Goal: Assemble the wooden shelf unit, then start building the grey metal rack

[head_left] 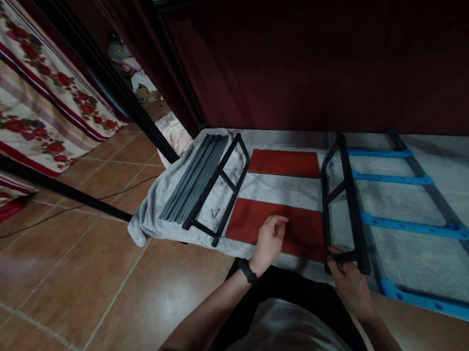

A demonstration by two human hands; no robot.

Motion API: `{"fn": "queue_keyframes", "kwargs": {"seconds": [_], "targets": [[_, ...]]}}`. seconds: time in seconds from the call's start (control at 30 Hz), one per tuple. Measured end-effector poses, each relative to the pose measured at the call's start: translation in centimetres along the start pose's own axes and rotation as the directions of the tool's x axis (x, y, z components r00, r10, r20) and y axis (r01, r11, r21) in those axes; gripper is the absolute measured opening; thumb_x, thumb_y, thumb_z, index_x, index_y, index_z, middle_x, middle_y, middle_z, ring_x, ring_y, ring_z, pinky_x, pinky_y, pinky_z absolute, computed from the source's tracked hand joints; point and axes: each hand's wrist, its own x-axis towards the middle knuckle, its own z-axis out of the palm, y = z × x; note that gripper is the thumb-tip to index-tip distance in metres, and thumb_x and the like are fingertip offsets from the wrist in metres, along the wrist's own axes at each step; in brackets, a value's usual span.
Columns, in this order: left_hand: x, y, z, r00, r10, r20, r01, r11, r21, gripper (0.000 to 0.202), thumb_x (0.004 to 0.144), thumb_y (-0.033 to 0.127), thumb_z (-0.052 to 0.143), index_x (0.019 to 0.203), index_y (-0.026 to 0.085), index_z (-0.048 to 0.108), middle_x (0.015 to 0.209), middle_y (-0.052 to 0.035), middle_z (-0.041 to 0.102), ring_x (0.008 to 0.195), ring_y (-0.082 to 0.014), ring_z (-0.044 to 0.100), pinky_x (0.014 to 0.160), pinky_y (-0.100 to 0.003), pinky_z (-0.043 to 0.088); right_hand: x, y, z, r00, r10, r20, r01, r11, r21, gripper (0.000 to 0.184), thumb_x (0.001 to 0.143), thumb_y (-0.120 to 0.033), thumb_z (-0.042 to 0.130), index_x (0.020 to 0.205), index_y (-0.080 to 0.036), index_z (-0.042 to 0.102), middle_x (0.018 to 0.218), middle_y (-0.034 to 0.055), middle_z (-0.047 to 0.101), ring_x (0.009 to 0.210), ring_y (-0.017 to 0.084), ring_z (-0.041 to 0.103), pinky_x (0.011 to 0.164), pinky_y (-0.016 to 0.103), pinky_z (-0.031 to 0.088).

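Observation:
My right hand (pixel 348 281) grips the near end of a black metal frame piece (pixel 348 197) that lies lengthwise on a grey blanket (pixel 277 185). My left hand (pixel 270 240), with a black band at the wrist, hovers with loosely curled fingers over a red panel (pixel 299 230) on the blanket and holds nothing. A second red panel (pixel 283 163) lies farther back. Left of it rest another black frame piece (pixel 222 185) and a bundle of grey rods (pixel 195 177).
A black and blue ladder-like rack (pixel 416 226) lies on the blanket at the right. A dark red curtain hangs behind. A black bed post (pixel 126 97) and floral bedding (pixel 19 81) stand left on brown floor tiles. A black cable (pixel 54 214) crosses the tiles.

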Motion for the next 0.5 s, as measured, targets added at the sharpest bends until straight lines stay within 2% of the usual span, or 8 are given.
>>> {"fn": "queue_keyframes", "kwargs": {"seconds": [0.13, 0.27, 0.4, 0.5], "targets": [[1.4, 1.0, -1.7, 0.998, 0.053, -0.036, -0.054, 0.998, -0.026, 0.031, 0.076, -0.002, 0.064, 0.091, 0.021, 0.077, 0.107, -0.0104, 0.066, 0.114, -0.0252, 0.056, 0.114, -0.033, 0.033, 0.2, -0.2, -0.1, 1.0, 0.015, -0.009, -0.016, 0.999, -0.028, 0.042, 0.086, -0.052, 0.044, 0.1, -0.024, 0.072, 0.105, 0.0142, 0.073, 0.091, 0.032, 0.071, 0.076, 0.045, 0.06], [5.3, 1.0, -3.1, 0.993, 0.083, -0.084, -0.078, 0.995, 0.055, 0.034, 0.072, -0.003, 0.065, 0.093, 0.022, 0.075, 0.11, -0.0105, 0.065, 0.125, -0.0283, 0.05, 0.12, -0.038, 0.022, 0.4, -0.3, 0.2, 0.998, -0.03, -0.05, 0.031, 1.0, 0.004, 0.043, 0.085, -0.054, 0.044, 0.1, -0.024, 0.072, 0.111, 0.0118, 0.072, 0.099, 0.029, 0.07, 0.082, 0.042, 0.06], [8.6, -0.4, -3.7, 0.99, 0.124, 0.069, -0.14, 0.926, 0.351, 0.028, 0.066, 0.0, 0.072, 0.084, 0.022, 0.072, 0.093, -0.0088, 0.067, 0.116, -0.0325, 0.055, 0.121, -0.046, 0.012, 0.4, -0.3, 0.5, 0.999, -0.014, -0.049, 0.015, 1.0, 0.019, 0.047, 0.084, -0.057, 0.044, 0.105, -0.024, 0.071, 0.111, 0.0111, 0.072, 0.097, 0.029, 0.071, 0.078, 0.041, 0.06], [9.8, -1.2, -3.8, 0.983, 0.103, 0.154, -0.164, 0.874, 0.457, 0.022, 0.064, 0.003, 0.077, 0.069, 0.022, 0.065, 0.079, -0.0064, 0.063, 0.106, -0.033, 0.059, 0.12, -0.05, 0.01, 0.4, -0.5, 0.5, 0.997, 0.066, -0.045, -0.065, 0.998, 0.029, 0.054, 0.085, -0.058, 0.045, 0.115, -0.02, 0.069, 0.104, 0.0125, 0.073, 0.093, 0.03, 0.072, 0.077, 0.042, 0.059]]}}
